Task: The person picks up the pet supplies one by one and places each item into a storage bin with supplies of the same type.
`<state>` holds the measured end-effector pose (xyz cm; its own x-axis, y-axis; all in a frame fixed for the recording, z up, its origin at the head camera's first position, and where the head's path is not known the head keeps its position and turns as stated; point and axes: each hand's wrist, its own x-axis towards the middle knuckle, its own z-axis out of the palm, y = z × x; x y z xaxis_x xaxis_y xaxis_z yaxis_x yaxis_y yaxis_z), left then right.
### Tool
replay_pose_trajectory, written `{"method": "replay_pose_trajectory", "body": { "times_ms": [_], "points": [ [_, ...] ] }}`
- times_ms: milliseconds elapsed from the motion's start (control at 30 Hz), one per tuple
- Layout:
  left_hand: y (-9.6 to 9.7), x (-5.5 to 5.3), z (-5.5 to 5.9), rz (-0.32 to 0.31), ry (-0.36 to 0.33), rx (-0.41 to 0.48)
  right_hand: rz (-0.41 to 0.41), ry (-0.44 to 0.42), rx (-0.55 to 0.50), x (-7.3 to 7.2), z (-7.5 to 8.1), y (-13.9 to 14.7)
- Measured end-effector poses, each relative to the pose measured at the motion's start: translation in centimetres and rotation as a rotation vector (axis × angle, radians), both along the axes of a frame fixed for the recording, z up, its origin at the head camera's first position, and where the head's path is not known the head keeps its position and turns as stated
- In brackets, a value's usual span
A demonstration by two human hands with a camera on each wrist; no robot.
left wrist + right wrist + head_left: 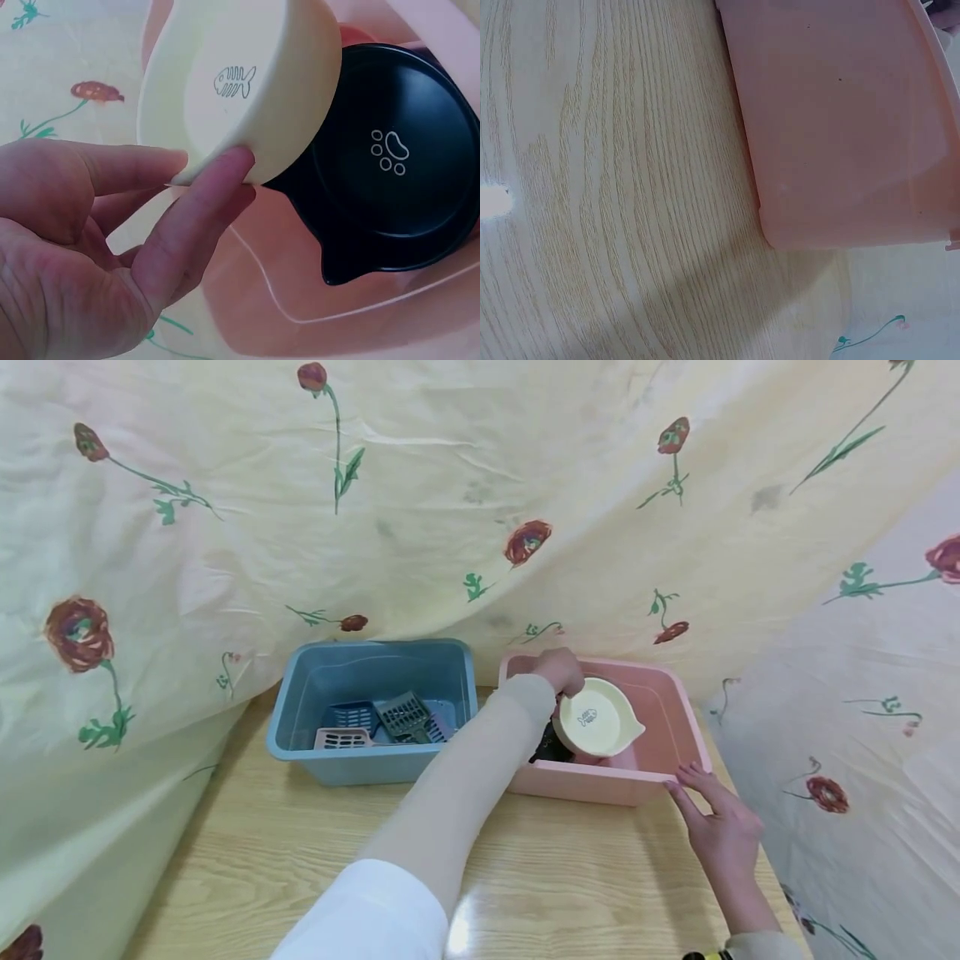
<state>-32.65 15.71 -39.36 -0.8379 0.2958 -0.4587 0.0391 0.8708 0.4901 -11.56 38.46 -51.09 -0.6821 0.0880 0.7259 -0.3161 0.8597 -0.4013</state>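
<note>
With thumb and fingers, my left hand (561, 671) pinches the edge of a cream bowl (600, 718) with a fish-bone drawing inside and a pointed spout. The bowl is tilted over the pink plastic bin (577, 778). Below it in the bin lies a black bowl (390, 150) with a white paw print, partly covered by the cream one. At the bin's near right corner, my right hand (723, 827) grips the rim between thumb and fingers. The right wrist view shows the bin's outer wall (840, 135), but not that hand.
Left of the pink bin stands a blue bin (360, 768) holding several slotted litter scoops, among them a dark green scoop (405, 717) and a pale pink scoop (343, 738). A flowered curtain (420, 527) hangs behind the wooden table (300, 860). My left forearm crosses between the bins.
</note>
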Motion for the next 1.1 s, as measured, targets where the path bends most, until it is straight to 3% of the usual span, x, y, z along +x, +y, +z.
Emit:
{"method": "replay_pose_trajectory", "body": {
  "times_ms": [100,200,300,433,667,867,1100],
  "points": [
    [0.7,-0.8,-1.2,0.014,-0.013,-0.017,0.0,-0.02,0.012,0.1,0.0,0.1],
    [1.1,-1.8,-3.0,0.108,-0.083,0.054,0.005,-0.035,0.022,0.2,0.1,0.1],
    [0.9,-1.9,-3.6,0.159,-0.124,0.116,0.007,-0.035,0.023,0.3,0.0,0.1],
    [0.2,-1.0,-2.4,0.194,-0.168,0.177,0.012,-0.028,0.02,0.3,0.0,0.1],
    [-1.7,0.9,0.0,0.178,-0.184,0.287,0.011,-0.043,0.026,0.2,0.0,0.0],
    [-2.0,1.1,-0.1,0.188,-0.187,0.348,0.003,-0.066,0.022,0.3,0.1,0.2],
    [-2.2,1.3,-0.2,0.206,-0.206,0.397,0.011,-0.019,0.025,0.4,0.2,0.1]
  ]
}}
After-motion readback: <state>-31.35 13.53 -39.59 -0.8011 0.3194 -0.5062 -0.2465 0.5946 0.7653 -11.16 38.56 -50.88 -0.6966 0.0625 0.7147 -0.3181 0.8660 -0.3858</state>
